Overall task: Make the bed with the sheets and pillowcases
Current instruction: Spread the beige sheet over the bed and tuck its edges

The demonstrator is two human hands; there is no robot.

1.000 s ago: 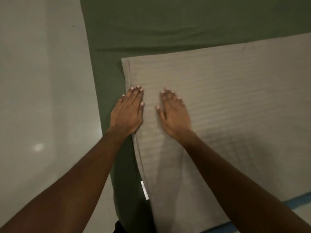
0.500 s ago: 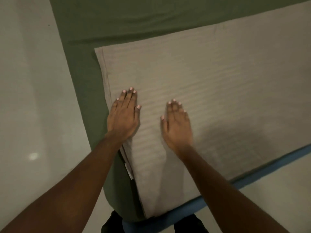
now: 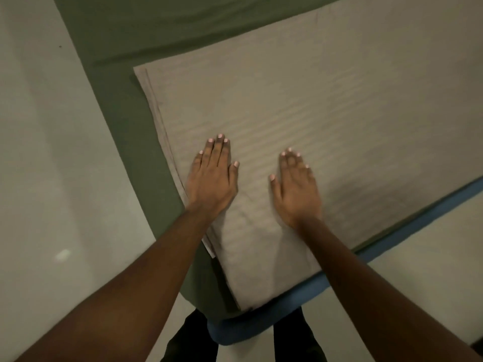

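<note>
A person pressed both palms flat on a folded, faintly striped beige sheet (image 3: 326, 105) that lay across the centre and right of the frame. The left hand (image 3: 212, 180), fingers straight and held together, rested near the sheet's layered left edge, just left of centre. The right hand (image 3: 296, 190) lay beside it, apart from it, fingers likewise straight and gripping nothing. The beige sheet sat on a green sheet (image 3: 146, 32), which showed as a band along the top and down the left of the frame. A blue mattress edge (image 3: 264, 323) ran beneath both from the lower centre up to the right border. A small white tag (image 3: 210, 251) showed at the beige sheet's left edge below the left wrist. Pale floor (image 3: 39, 158) filled the left side and lower right corner, and the person's dark trouser legs (image 3: 192, 338) stood at the bottom centre, against the mattress corner.
</note>
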